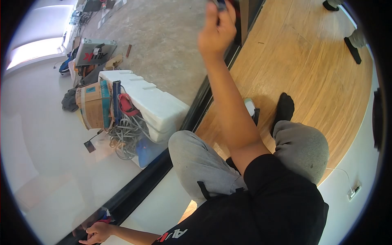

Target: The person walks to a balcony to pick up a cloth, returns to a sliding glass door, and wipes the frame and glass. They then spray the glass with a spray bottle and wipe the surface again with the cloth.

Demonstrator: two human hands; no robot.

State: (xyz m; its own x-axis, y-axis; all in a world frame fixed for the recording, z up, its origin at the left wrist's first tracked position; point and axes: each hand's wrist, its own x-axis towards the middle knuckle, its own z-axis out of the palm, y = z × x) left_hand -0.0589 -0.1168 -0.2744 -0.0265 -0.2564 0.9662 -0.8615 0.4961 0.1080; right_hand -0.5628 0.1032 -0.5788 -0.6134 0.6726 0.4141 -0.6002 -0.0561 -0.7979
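My right hand (218, 34) is raised at the top, at the black frame (196, 110) of a glass panel. Its fingers close round a small dark object (221, 5), blurred and cut off by the view's edge. Down at the lower left, my left hand (98, 232) rests against the same frame with its fingers curled and one finger pointing outward. A small red and blue item (107, 216) shows at the top of that hand; what it is cannot be made out.
Behind the glass are a white foam block (143, 92), a cardboard box (94, 104), a tangle of grey cable (126, 136) and a silver case (96, 51). Another person's feet (353, 51) stand on the wood floor (302, 53). A wall socket (354, 190) has a white cord plugged in.
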